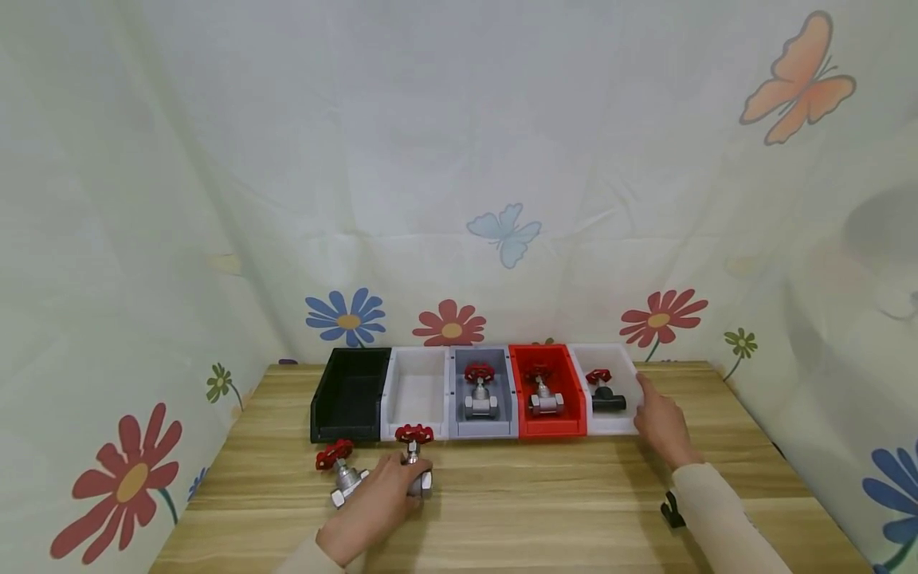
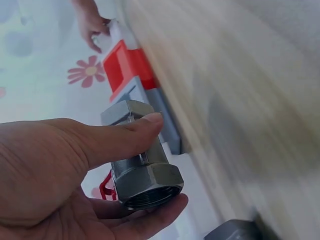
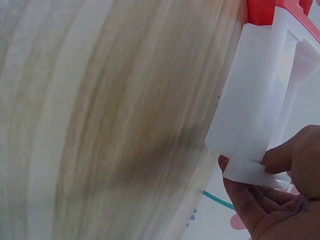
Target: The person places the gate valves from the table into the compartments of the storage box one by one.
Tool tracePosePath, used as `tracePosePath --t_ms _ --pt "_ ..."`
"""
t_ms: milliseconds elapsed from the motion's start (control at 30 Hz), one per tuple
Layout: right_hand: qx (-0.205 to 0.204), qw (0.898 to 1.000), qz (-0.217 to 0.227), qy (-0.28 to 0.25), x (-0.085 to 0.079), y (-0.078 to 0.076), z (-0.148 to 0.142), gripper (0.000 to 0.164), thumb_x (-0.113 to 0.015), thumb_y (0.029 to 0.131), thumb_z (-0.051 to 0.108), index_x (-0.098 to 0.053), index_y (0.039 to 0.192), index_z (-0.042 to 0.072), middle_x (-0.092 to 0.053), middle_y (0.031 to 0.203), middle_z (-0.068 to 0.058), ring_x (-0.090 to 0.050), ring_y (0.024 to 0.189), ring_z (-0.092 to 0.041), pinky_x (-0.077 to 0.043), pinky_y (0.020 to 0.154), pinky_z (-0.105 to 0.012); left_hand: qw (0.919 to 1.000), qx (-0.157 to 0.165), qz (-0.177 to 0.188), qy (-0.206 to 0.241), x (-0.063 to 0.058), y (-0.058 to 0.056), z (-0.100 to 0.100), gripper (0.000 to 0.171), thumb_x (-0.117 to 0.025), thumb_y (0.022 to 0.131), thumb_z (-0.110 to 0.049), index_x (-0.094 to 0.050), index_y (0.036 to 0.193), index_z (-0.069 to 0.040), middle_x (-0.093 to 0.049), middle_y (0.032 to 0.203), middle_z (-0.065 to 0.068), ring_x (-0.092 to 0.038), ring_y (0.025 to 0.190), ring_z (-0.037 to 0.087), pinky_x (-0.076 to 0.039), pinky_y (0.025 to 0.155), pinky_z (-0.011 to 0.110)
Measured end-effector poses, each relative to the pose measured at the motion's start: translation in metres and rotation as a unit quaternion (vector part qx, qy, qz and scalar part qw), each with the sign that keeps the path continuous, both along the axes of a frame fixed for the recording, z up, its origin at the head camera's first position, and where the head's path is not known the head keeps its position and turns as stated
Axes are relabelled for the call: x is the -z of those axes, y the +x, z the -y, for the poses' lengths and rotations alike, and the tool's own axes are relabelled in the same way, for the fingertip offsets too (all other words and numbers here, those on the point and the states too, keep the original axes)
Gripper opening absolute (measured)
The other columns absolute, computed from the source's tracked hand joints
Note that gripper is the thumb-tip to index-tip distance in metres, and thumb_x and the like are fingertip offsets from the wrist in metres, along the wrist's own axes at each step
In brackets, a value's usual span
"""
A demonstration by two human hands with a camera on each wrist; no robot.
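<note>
While our left hand (image 1: 380, 498) pinches a valve (image 2: 142, 172) by its body, our right hand (image 1: 663, 422) pinches the rightmost white bin (image 3: 245, 95), seemingly to steady it.

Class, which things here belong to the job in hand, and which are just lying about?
Likely in the job:
held valve, in left hand
loose valve
three binned valves
black bin, left white bin, grey bin, red bin
right white bin, gripped by right hand

Likely just about:
flowered cloth
black object beside right sleeve, use unclear
</note>
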State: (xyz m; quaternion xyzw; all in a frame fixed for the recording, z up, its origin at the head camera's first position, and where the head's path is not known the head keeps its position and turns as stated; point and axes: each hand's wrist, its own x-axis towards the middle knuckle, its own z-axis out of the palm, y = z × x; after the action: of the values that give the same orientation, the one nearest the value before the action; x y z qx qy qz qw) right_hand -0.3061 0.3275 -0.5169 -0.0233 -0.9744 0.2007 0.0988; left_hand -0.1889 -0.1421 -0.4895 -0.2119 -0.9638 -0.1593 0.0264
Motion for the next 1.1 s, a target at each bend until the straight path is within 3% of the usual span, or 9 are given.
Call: tracePosePath --t_ms 100,367,700,1100 --pt "0.000 1.000 0.003 -0.002 0.000 0.000 0.000 0.062 -0.056 0.089 -0.001 -0.033 0.147 -0.005 -0.066 0.099 -0.033 -0.059 0.068 -0.029 -0.051 0.064 -0.049 1.0000 -0.001 -0.004 0.003 -0.006 -0.003 0.001 0.045 -0.079 0.074 -0.009 -0.067 0.116 -0.018 -0.060 0.102 0.010 -0.059 0.095 0.024 -0.054 0.077 0.044" --pt "0.002 1.000 0.006 -0.001 -0.001 0.000 0.001 0.062 -0.057 0.089 -0.002 -0.033 0.146 -0.005 -0.065 0.103 -0.034 -0.062 0.071 -0.032 -0.052 0.069 -0.053 0.9998 -0.017 0.009 0.001 -0.023 -0.016 0.004 0.047 -0.080 0.078 -0.008 -0.067 0.121 -0.020 -0.058 0.102 0.012 -0.055 0.097 0.025 -0.055 0.071 0.041" --pt "0.006 1.000 0.010 -0.006 -0.002 0.000 0.002 0.062 -0.057 0.090 -0.002 -0.033 0.147 -0.005 -0.066 0.098 -0.031 -0.058 0.067 -0.028 -0.051 0.064 -0.048 0.9993 -0.034 -0.006 -0.015 -0.045 -0.028 0.006 0.047 -0.081 0.079 -0.014 -0.067 0.123 -0.021 -0.058 0.102 0.009 -0.054 0.092 0.021 -0.057 0.077 0.038" --pt "0.006 1.000 0.003 -0.005 -0.001 0.001 0.002 0.063 -0.057 0.088 -0.002 -0.033 0.147 -0.004 -0.067 0.092 -0.030 -0.057 0.065 -0.029 -0.049 0.062 -0.048 0.9987 -0.049 -0.013 -0.001 -0.059 -0.050 0.003 0.052 -0.082 0.079 -0.015 -0.065 0.128 -0.022 -0.059 0.109 0.010 -0.053 0.095 0.021 -0.058 0.084 0.038"
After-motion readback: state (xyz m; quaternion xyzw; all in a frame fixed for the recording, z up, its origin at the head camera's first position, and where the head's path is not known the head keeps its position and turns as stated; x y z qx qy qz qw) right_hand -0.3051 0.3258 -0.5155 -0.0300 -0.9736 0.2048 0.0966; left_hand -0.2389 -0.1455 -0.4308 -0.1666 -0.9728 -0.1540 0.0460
